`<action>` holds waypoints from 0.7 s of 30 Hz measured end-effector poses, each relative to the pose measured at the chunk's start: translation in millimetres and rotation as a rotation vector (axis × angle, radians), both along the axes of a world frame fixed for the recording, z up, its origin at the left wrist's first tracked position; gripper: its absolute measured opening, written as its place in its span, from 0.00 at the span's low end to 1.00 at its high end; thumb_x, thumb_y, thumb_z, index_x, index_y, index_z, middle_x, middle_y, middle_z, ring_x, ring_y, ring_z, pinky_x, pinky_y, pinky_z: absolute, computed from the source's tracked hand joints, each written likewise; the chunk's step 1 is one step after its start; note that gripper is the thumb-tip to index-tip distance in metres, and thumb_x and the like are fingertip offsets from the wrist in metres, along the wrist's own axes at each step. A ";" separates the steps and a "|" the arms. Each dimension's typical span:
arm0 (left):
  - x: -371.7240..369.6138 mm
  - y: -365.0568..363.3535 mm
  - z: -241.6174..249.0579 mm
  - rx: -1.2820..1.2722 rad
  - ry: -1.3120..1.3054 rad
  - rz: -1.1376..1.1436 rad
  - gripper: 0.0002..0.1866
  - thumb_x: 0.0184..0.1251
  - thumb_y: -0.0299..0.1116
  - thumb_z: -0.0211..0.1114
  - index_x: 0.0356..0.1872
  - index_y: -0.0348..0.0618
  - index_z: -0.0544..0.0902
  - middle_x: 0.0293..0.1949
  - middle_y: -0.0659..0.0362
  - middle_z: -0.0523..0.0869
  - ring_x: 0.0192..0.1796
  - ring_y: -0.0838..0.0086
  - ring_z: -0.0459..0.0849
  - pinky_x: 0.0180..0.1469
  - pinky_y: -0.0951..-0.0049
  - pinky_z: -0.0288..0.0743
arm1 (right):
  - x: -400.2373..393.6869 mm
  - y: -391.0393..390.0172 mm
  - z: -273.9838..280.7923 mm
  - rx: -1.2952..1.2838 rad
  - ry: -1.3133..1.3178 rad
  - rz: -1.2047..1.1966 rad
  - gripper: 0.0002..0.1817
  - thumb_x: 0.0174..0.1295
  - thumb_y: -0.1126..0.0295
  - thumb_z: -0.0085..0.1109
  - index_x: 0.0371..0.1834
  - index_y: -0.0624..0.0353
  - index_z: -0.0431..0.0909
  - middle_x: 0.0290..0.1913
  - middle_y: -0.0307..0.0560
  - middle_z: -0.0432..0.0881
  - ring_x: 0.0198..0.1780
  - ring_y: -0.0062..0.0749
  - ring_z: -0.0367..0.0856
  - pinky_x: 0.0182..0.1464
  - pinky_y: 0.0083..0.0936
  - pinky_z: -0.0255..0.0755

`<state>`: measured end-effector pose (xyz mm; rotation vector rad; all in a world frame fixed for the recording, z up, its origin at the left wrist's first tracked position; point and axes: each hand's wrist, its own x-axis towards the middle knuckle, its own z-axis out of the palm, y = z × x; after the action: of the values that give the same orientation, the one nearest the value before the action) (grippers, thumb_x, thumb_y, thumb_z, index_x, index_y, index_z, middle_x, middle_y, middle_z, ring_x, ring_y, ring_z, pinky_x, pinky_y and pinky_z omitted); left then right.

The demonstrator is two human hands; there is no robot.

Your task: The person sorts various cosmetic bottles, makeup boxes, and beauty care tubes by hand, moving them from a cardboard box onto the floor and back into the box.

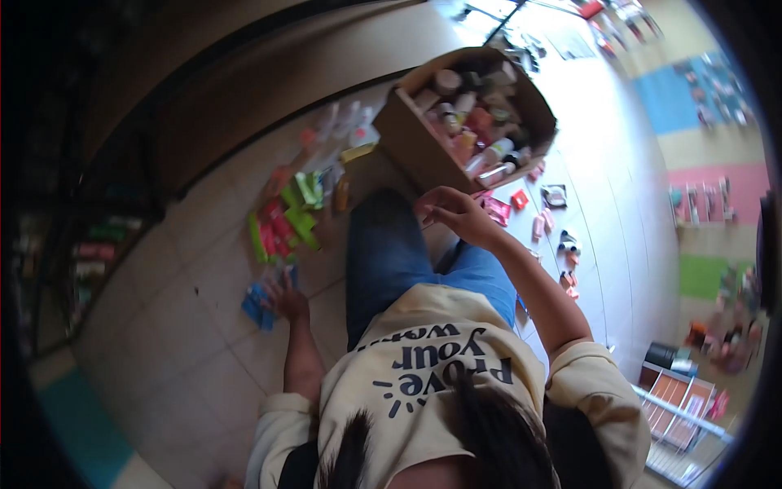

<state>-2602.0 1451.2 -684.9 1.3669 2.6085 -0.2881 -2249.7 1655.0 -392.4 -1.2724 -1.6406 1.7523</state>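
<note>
Reaching to 10 o'clock, we spread our left grip at the blue packets; our right grip curls near 12 o'clock, contents unclear. Lifting likely calls for closing the left grip.

A white wire rack is standing at the lower right. A black container is sitting just beside its upper edge, and a pink item is lying at its right side. Beyond the rack, green, pink and blue patches are stretching upward in view, small blurred goods resting on them. Opposite the rack, dark shelving is holding colourful packs.
</note>
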 end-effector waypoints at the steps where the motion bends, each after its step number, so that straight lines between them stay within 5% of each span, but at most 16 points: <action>1: -4.0 -0.5 -1.2 -0.036 -0.024 0.063 0.42 0.52 0.36 0.66 0.71 0.75 0.62 0.76 0.52 0.53 0.77 0.52 0.48 0.71 0.33 0.40 | 11.9 4.7 14.9 0.066 0.047 0.042 0.12 0.68 0.68 0.58 0.51 0.59 0.77 0.44 0.41 0.84 0.41 0.23 0.83 0.46 0.22 0.76; 6: -31.7 -12.1 8.0 -0.152 -0.031 0.269 0.41 0.49 0.32 0.67 0.69 0.67 0.65 0.75 0.52 0.57 0.78 0.54 0.48 0.71 0.33 0.40 | 123.8 76.8 25.3 0.358 -0.353 -0.170 0.11 0.69 0.69 0.56 0.51 0.62 0.76 0.43 0.44 0.83 0.43 0.27 0.82 0.48 0.24 0.77; 9: -32.0 2.1 23.8 -0.057 -0.027 0.297 0.37 0.52 0.31 0.66 0.68 0.58 0.67 0.74 0.51 0.57 0.78 0.56 0.49 0.70 0.30 0.39 | 181.6 123.8 12.1 0.473 -0.710 -0.399 0.10 0.59 0.75 0.59 0.45 0.61 0.80 0.44 0.51 0.83 0.45 0.41 0.84 0.49 0.32 0.77; 13: -24.0 46.9 40.9 0.288 -0.100 0.091 0.29 0.60 0.28 0.60 0.66 0.48 0.68 0.72 0.48 0.60 0.76 0.55 0.56 0.70 0.35 0.45 | 191.5 154.0 1.0 0.557 -0.866 0.060 0.23 0.42 0.86 0.50 0.44 0.60 0.81 0.48 0.54 0.79 0.55 0.50 0.76 0.58 0.36 0.71; 16: 16.3 123.5 94.0 0.838 -0.491 -0.133 0.23 0.65 0.25 0.56 0.63 0.43 0.71 0.71 0.46 0.62 0.72 0.53 0.62 0.70 0.44 0.54 | 173.4 164.1 -0.9 0.609 -0.758 0.307 0.23 0.43 0.81 0.58 0.48 0.58 0.79 0.51 0.51 0.78 0.58 0.49 0.74 0.59 0.38 0.71; 18: 60.0 182.2 147.9 0.933 -0.563 -0.258 0.18 0.68 0.24 0.53 0.58 0.40 0.74 0.69 0.46 0.64 0.70 0.53 0.66 0.68 0.54 0.61 | 155.9 160.6 -2.9 0.546 -0.519 0.463 0.25 0.45 0.72 0.65 0.52 0.54 0.78 0.54 0.49 0.78 0.59 0.47 0.74 0.59 0.39 0.71; 21: 111.5 246.0 194.3 0.984 -0.560 -0.524 0.15 0.66 0.22 0.57 0.53 0.39 0.77 0.64 0.45 0.70 0.67 0.53 0.69 0.66 0.56 0.65 | 140.6 139.7 -28.3 0.758 -0.667 0.596 0.35 0.48 0.50 0.69 0.59 0.55 0.74 0.55 0.48 0.78 0.59 0.44 0.74 0.58 0.39 0.71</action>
<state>-2490.6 1697.2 -490.6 1.9756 1.8688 1.2773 -2109.1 1794.7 -420.6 -1.0789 -2.9105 0.7320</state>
